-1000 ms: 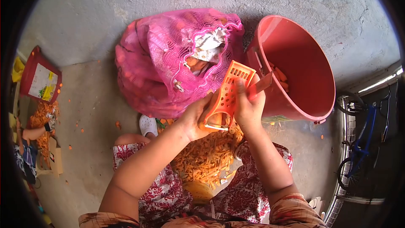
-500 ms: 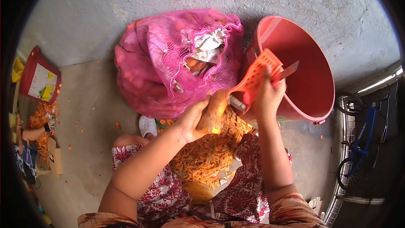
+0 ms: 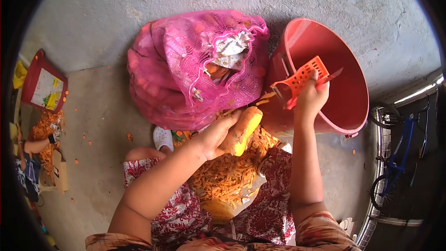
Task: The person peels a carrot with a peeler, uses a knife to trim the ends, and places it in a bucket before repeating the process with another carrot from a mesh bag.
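Evidently part-peeled, the carrot (image 3: 246, 132) beside the red bucket (image 3: 346, 56) retains some skin, left hand (image 3: 214, 135) gripping it, right hand (image 3: 312, 98) clasping peeler (image 3: 302, 78) and knife (image 3: 333, 75).

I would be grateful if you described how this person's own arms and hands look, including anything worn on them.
The left hand and right hand are bare, with no gloves, and no watch or bracelet shows at either wrist. The forearms are uncovered; loose, short sleeves in a tan-orange fabric with dark reddish-brown patterning cover the upper arms.
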`<control>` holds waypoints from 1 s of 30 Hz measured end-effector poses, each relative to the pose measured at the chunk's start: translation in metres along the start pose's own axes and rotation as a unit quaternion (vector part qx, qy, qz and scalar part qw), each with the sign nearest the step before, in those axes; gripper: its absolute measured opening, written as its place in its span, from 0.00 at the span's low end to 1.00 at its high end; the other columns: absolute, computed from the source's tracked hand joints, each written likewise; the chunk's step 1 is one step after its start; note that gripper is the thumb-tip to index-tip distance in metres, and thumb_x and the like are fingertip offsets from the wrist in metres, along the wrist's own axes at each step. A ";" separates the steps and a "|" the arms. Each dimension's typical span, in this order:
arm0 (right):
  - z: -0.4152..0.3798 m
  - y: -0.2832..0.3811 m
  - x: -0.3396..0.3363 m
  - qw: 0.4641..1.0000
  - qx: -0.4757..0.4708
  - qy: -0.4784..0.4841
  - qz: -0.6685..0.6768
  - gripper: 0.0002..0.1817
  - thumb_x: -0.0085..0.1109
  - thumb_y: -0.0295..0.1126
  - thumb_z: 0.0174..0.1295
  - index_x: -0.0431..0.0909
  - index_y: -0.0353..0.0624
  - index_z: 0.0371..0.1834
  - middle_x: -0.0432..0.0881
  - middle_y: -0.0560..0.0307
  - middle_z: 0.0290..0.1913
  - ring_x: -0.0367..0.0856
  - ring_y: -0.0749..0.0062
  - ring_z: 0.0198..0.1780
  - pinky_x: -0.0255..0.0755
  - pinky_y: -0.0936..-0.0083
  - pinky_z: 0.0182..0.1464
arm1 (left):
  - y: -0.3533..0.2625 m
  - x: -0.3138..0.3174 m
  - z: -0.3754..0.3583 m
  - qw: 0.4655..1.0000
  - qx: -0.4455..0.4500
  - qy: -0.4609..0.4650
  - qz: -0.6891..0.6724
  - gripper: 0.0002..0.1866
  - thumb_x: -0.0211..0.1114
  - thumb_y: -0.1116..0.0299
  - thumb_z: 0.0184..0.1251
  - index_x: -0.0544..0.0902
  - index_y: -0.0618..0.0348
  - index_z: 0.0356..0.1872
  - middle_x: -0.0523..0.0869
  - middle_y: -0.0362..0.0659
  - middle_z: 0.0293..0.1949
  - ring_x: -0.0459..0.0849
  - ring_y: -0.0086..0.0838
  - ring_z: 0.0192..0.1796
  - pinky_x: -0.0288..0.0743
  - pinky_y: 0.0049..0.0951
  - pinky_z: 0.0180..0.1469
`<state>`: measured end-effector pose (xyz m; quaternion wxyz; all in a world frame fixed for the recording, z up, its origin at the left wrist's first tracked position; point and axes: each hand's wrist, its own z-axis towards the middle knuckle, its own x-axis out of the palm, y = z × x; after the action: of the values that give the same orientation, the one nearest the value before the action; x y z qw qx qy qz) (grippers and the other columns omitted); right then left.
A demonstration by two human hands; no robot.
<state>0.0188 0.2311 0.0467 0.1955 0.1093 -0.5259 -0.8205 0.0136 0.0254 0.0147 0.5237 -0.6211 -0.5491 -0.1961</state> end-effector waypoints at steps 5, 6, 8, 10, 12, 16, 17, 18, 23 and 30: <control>-0.052 0.036 0.008 0.977 0.025 0.207 0.052 0.06 0.51 0.27 0.59 0.70 0.37 0.37 0.74 0.64 0.27 0.68 0.84 0.25 0.64 0.86 0.28 | 0.003 -0.021 0.019 0.998 0.017 0.003 -0.062 0.18 0.44 0.54 0.66 0.71 0.52 0.49 0.79 0.39 0.40 0.78 0.27 0.38 0.73 0.28 0.39; -0.064 0.045 0.009 0.968 0.055 0.240 0.055 0.06 0.52 0.28 0.58 0.70 0.37 0.36 0.75 0.63 0.25 0.69 0.83 0.23 0.65 0.85 0.27 | 0.001 -0.021 0.020 0.996 0.028 0.014 -0.079 0.18 0.44 0.54 0.66 0.72 0.52 0.49 0.79 0.40 0.41 0.78 0.27 0.38 0.73 0.29 0.40; -0.074 0.040 0.009 0.958 -0.022 0.284 -0.016 0.07 0.52 0.28 0.58 0.68 0.35 0.34 0.74 0.55 0.20 0.71 0.82 0.23 0.66 0.81 0.25 | -0.001 -0.020 0.017 0.993 0.040 0.041 -0.104 0.18 0.44 0.57 0.65 0.71 0.57 0.48 0.79 0.43 0.41 0.79 0.29 0.41 0.73 0.33 0.43; -0.081 0.040 0.013 0.958 0.006 0.286 0.012 0.08 0.52 0.29 0.58 0.68 0.35 0.33 0.73 0.54 0.18 0.71 0.83 0.22 0.66 0.81 0.24 | -0.004 -0.016 0.012 0.988 0.051 0.069 -0.132 0.18 0.45 0.59 0.65 0.70 0.61 0.48 0.79 0.45 0.41 0.79 0.32 0.43 0.74 0.38 0.46; -0.084 0.037 0.012 0.959 -0.011 0.284 0.000 0.07 0.51 0.29 0.59 0.68 0.35 0.34 0.74 0.56 0.20 0.71 0.84 0.23 0.66 0.81 0.25 | -0.004 -0.013 0.009 0.987 0.049 0.081 -0.129 0.19 0.45 0.57 0.65 0.70 0.62 0.48 0.78 0.45 0.43 0.78 0.30 0.45 0.72 0.34 0.47; -0.078 0.046 0.012 0.946 0.102 0.288 0.105 0.07 0.49 0.27 0.60 0.69 0.35 0.38 0.76 0.60 0.26 0.72 0.85 0.27 0.68 0.84 0.30 | -0.004 0.002 0.007 0.993 0.060 -0.005 -0.104 0.17 0.46 0.60 0.64 0.71 0.61 0.47 0.79 0.44 0.40 0.79 0.31 0.42 0.75 0.35 0.43; -0.078 0.048 0.011 0.945 0.090 0.300 0.091 0.07 0.47 0.27 0.61 0.69 0.35 0.40 0.77 0.63 0.30 0.72 0.86 0.30 0.68 0.85 0.33 | -0.003 0.002 0.007 0.993 0.062 -0.016 -0.097 0.17 0.46 0.59 0.64 0.71 0.60 0.47 0.79 0.44 0.40 0.79 0.30 0.42 0.75 0.35 0.43; -0.078 0.046 0.011 0.946 0.098 0.295 0.089 0.07 0.48 0.27 0.61 0.69 0.35 0.40 0.76 0.63 0.30 0.72 0.86 0.31 0.68 0.86 0.33 | -0.003 0.001 0.007 0.994 0.061 -0.004 -0.093 0.17 0.46 0.59 0.64 0.71 0.60 0.47 0.79 0.43 0.41 0.79 0.30 0.43 0.74 0.35 0.43; -0.072 0.039 0.013 0.956 0.093 0.267 0.079 0.08 0.48 0.28 0.61 0.69 0.35 0.40 0.76 0.63 0.30 0.71 0.87 0.30 0.67 0.87 0.33 | -0.004 0.004 0.003 0.998 0.056 -0.019 -0.019 0.18 0.45 0.57 0.65 0.71 0.58 0.49 0.79 0.42 0.42 0.78 0.30 0.44 0.74 0.34 0.45; -0.079 0.045 0.012 0.952 0.059 0.294 0.059 0.08 0.47 0.32 0.62 0.69 0.37 0.38 0.73 0.65 0.29 0.67 0.89 0.28 0.64 0.89 0.31 | -0.003 -0.003 0.005 0.996 0.042 -0.015 -0.074 0.18 0.44 0.57 0.66 0.71 0.58 0.49 0.78 0.43 0.44 0.78 0.31 0.45 0.73 0.35 0.47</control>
<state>0.0481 0.1442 0.0543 0.3825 0.3258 -0.4984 -0.7065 0.0086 0.0278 0.0116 0.5253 -0.5586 -0.6093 -0.2021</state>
